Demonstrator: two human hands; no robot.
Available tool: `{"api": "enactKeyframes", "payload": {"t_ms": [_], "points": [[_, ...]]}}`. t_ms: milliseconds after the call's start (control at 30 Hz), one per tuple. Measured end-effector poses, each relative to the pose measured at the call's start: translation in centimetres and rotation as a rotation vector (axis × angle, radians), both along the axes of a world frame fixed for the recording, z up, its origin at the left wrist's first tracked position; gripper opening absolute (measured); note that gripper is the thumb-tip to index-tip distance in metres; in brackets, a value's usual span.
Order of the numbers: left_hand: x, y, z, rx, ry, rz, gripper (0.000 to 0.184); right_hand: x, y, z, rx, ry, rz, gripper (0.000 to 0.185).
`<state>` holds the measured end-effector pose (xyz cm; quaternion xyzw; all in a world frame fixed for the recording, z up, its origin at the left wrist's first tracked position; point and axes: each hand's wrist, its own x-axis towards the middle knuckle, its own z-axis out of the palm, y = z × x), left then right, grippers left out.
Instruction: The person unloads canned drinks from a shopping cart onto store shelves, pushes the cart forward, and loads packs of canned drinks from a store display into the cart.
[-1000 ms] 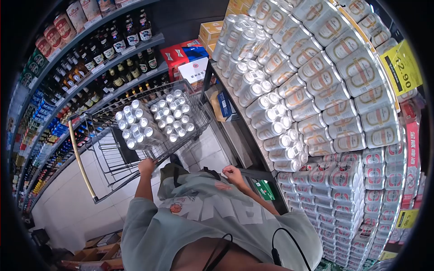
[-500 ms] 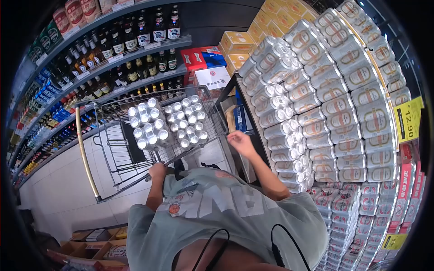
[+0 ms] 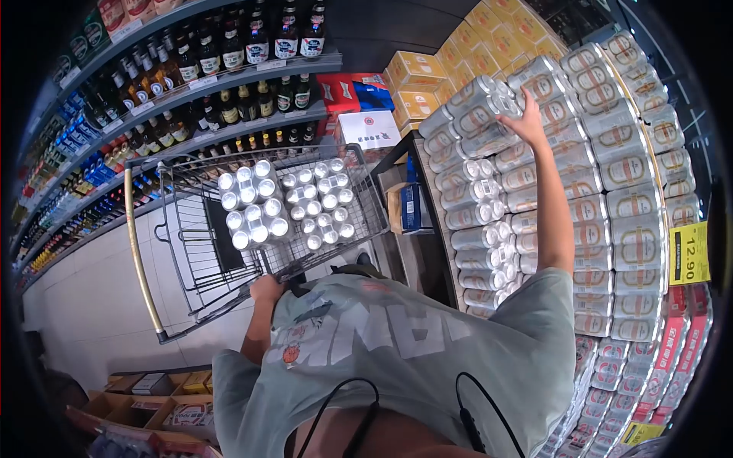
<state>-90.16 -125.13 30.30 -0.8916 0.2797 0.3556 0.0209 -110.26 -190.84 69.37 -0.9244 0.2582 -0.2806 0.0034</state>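
My left hand [image 3: 267, 290] is closed round the near side rail of a wire shopping cart [image 3: 189, 252]. Inside the cart are shrink-wrapped packs of silver cans, one group [image 3: 252, 204] on the left and another [image 3: 319, 202] on the right. My right hand [image 3: 525, 124] reaches out to the upper part of a tall stack of canned beer packs [image 3: 556, 160]. Its thumb and fingers are spread at the end of a pack of cans [image 3: 482, 107]. Whether the fingertips touch that pack, I cannot tell.
Bottle shelves [image 3: 267, 69] line the far left side. Yellow cartons [image 3: 416, 70] and a white box [image 3: 369, 128] stand behind the cart. A dark display stand [image 3: 412, 252] borders the stack, with a yellow price sign [image 3: 689, 253] at the right. Cardboard bins [image 3: 153, 404] sit at lower left.
My right hand has moved up and right, from beside the dark stand to the upper can stack, and its fingers have spread. My left hand stays on the cart rail.
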Motion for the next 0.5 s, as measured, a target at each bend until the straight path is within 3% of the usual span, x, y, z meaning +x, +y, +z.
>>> {"api": "enactKeyframes", "payload": {"t_ms": [100, 133, 200, 333, 500], "points": [[-0.3, -0.4, 0.6, 0.036, 0.004, 0.058, 0.034, 2.0, -4.2, 0.3, 0.186, 0.405, -0.378, 0.140], [-0.3, -0.4, 0.5, 0.060, -0.002, 0.070, 0.032, 2.6, -5.5, 0.2, 0.191, 0.400, -0.356, 0.140], [-0.3, 0.1, -1.7, 0.088, -0.011, 0.043, 0.029, 3.2, -7.4, -0.9, 0.465, 0.563, -0.352, 0.146], [-0.8, -0.3, -1.1, 0.080, -0.028, 0.107, 0.026, 4.9, -7.8, -0.5, 0.471, 0.758, -0.377, 0.150], [-1.2, -0.3, -1.5, 0.083, -0.133, 0.075, 0.022, 4.3, -6.0, -0.4, 0.567, 0.582, -0.320, 0.140]]}}
